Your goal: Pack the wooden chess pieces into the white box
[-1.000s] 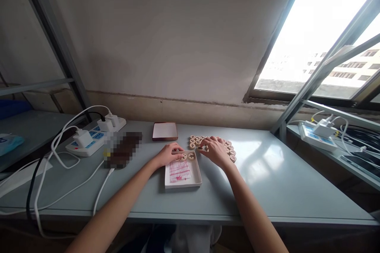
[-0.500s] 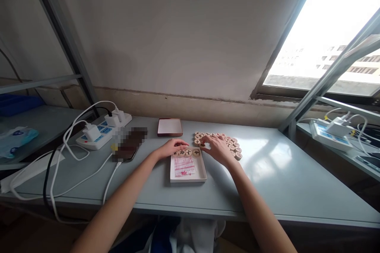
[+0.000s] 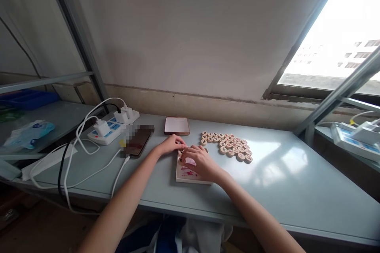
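Head view: our right hand [image 3: 201,163] pinches a piece [image 3: 180,161] in the box [image 3: 191,181]; our left hand [image 3: 171,144] touches its far-left corner, grip unclear. Few seem boxed; most pieces [image 3: 228,145] lie beyond the right hand, on the counter [image 3: 267,197].

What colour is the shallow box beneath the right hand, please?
The box is white, showing best in the head view.

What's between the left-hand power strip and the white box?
Head view: a dark phone, partly pixelated, with white cable ends beside it, then the left hand, nearest the box.
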The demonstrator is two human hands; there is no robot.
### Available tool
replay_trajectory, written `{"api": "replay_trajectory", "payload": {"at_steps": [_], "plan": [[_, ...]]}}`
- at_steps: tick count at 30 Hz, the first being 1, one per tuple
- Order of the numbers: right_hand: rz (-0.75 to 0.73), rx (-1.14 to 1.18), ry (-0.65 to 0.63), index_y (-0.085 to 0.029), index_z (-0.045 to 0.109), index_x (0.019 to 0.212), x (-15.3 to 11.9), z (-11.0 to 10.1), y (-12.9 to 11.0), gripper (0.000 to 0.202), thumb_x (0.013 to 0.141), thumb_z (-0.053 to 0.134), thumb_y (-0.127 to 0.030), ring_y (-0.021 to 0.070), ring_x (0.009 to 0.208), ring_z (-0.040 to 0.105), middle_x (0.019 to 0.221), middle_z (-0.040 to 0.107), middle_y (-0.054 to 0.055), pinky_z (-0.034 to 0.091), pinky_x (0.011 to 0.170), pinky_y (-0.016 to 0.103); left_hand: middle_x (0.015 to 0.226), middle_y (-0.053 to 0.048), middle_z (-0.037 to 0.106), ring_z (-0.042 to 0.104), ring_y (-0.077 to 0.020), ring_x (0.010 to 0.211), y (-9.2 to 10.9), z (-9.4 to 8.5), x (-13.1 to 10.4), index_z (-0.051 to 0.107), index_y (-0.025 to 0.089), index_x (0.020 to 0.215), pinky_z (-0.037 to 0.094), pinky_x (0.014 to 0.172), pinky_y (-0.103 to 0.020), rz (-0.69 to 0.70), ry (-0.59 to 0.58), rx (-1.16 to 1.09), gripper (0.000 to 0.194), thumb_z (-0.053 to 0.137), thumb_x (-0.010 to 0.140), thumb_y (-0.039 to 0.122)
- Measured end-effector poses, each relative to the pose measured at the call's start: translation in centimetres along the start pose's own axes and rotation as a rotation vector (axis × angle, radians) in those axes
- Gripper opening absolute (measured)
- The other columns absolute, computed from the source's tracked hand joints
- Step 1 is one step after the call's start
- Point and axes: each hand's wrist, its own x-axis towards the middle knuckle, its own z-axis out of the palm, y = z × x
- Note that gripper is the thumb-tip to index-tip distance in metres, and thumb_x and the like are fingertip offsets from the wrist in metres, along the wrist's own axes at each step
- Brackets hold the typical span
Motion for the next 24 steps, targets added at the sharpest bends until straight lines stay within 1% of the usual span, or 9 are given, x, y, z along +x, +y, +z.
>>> {"api": "replay_trajectory", "payload": {"at_steps": [3, 5, 10, 13, 15, 17, 20, 22, 24], "plan": [[0.027, -0.147, 0.003, -0.022, 0.061, 0.086, 0.1, 0.1, -0.1, 0.010, 0.085, 0.053, -0.028, 0.0185, 0.089, 0.049, 0.097, 0.060, 0.005, 0.033, 0.078, 0.032, 0.078, -0.008, 0.068, 0.059, -0.0168, 0.069, -0.2, -0.1, 0.2, 0.069, 0.010, 0.079, 0.043, 0.062, -0.025, -0.004, 0.000, -0.012, 0.028, 0.063, 0.070, 0.037], [0.045, -0.197, 0.010, -0.020, 0.062, 0.083, 0.1, 0.1, 0.0, 0.014, 0.087, 0.051, -0.029, 0.0176, 0.085, 0.049, 0.092, 0.060, 0.006, 0.031, 0.078, 0.032, 0.078, -0.008, 0.068, 0.058, -0.0168, 0.070, -0.2, -0.1, 0.3, 0.069, 0.010, 0.080, 0.043, 0.062, -0.025, 0.003, -0.008, -0.011, 0.030, 0.063, 0.070, 0.038], [0.004, -0.171, 0.012, -0.022, 0.064, 0.085, 0.0, 0.1, 0.1, 0.019, 0.089, 0.047, -0.029, 0.0153, 0.079, 0.050, 0.085, 0.063, 0.003, 0.029, 0.075, 0.031, 0.078, -0.008, 0.067, 0.057, -0.0171, 0.070, 0.0, -0.1, 0.4, 0.069, 0.010, 0.081, 0.042, 0.063, -0.026, 0.009, -0.021, 0.007, 0.036, 0.063, 0.070, 0.044], [0.089, -0.197, 0.095, -0.022, 0.063, 0.082, -0.1, -0.4, 1.3, 0.020, 0.089, 0.046, -0.029, 0.0148, 0.076, 0.050, 0.081, 0.063, 0.002, 0.029, 0.073, 0.030, 0.079, -0.008, 0.067, 0.057, -0.0179, 0.072, -0.1, -0.1, 0.4, 0.069, 0.011, 0.081, 0.042, 0.065, -0.026, 0.017, -0.038, 0.020, 0.037, 0.063, 0.070, 0.045], [0.200, -0.268, 0.197, -0.022, 0.063, 0.086, -0.5, -0.9, 2.8, 0.021, 0.090, 0.043, -0.027, 0.0164, 0.081, 0.050, 0.087, 0.062, 0.004, 0.030, 0.075, 0.031, 0.080, -0.008, 0.067, 0.057, -0.0179, 0.073, -0.3, -0.2, 0.5, 0.069, 0.011, 0.080, 0.041, 0.065, -0.026, 0.012, -0.033, 0.025, 0.036, 0.063, 0.070, 0.045], [0.282, -0.365, 0.265, -0.023, 0.061, 0.097, -1.0, -1.3, 4.5, 0.022, 0.090, 0.040, -0.024, 0.0195, 0.092, 0.049, 0.102, 0.060, 0.005, 0.031, 0.078, 0.033, 0.079, -0.008, 0.067, 0.057, -0.0176, 0.072, -0.6, -0.3, 0.6, 0.069, 0.011, 0.079, 0.041, 0.064, -0.026, -0.004, -0.031, 0.013, 0.036, 0.064, 0.069, 0.045], [0.288, -0.470, 0.222, -0.028, 0.055, 0.114, -2.0, -1.5, 6.6, 0.031, 0.088, 0.042, -0.019, 0.0234, 0.106, 0.043, 0.123, 0.051, 0.005, 0.031, 0.084, 0.037, 0.076, -0.008, 0.066, 0.056, -0.0173, 0.070, -1.0, -0.3, 0.7, 0.069, 0.011, 0.077, 0.040, 0.062, -0.026, -0.019, -0.046, -0.013, 0.037, 0.066, 0.067, 0.046], [0.282, -0.493, 0.178, -0.030, 0.054, 0.115, -2.5, -1.4, 7.3, 0.032, 0.087, 0.044, -0.020, 0.0242, 0.111, 0.041, 0.126, 0.048, 0.004, 0.031, 0.087, 0.039, 0.076, -0.008, 0.065, 0.056, -0.0171, 0.070, -1.1, -0.4, 0.7, 0.069, 0.012, 0.076, 0.040, 0.062, -0.026, -0.012, -0.048, -0.015, 0.037, 0.066, 0.066, 0.047], [0.304, -0.493, 0.167, -0.028, 0.057, 0.109, -2.7, -1.3, 7.5, 0.026, 0.086, 0.046, -0.023, 0.0239, 0.111, 0.041, 0.122, 0.051, 0.004, 0.031, 0.089, 0.039, 0.077, -0.008, 0.066, 0.056, -0.0170, 0.070, -1.1, -0.4, 0.7, 0.070, 0.012, 0.076, 0.039, 0.062, -0.026, -0.012, -0.046, -0.016, 0.037, 0.066, 0.066, 0.048]]}}
